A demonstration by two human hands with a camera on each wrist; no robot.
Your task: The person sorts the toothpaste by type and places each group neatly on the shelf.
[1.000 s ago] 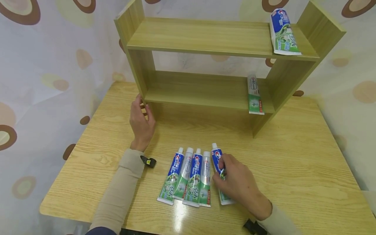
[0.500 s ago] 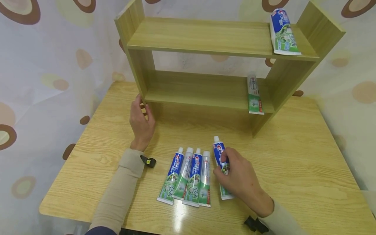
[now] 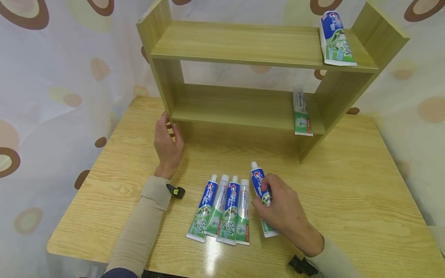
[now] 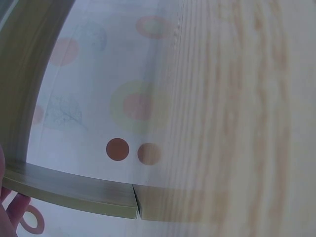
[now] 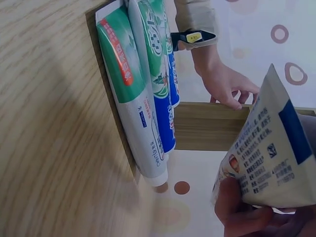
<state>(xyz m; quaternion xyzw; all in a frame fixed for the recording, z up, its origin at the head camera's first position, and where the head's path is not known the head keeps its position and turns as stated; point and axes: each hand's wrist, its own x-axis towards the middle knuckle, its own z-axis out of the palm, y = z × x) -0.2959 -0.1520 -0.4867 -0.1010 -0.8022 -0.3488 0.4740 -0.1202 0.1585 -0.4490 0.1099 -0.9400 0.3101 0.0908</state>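
Observation:
My right hand [image 3: 286, 210] pinches a blue, white and green toothpaste tube [image 3: 257, 180] between thumb and fingers, its white cap pointing toward the shelf. In the right wrist view, the printed back of this tube [image 5: 266, 153] is visible, raised off the table. Just left of it, several toothpaste tubes [image 3: 228, 214] lie side by side on the table, blue-green ones alternating with silver-green ones. My left hand [image 3: 168, 148] grips the left side panel of the wooden shelf [image 3: 240, 106], thumb at the front and the other fingers partly hidden behind it.
One blue-green toothpaste tube [image 3: 336, 40] lies at the right end of the top board. A silver-green tube [image 3: 301, 112] lies at the right of the middle board, its end at the front edge. The wooden table [image 3: 361, 200] backs onto a patterned curtain [image 3: 69, 69].
My right hand has lifted the toothpaste tube and moved it slightly toward the shelf, then tilted its cap a little left. The left hand stays on the shelf.

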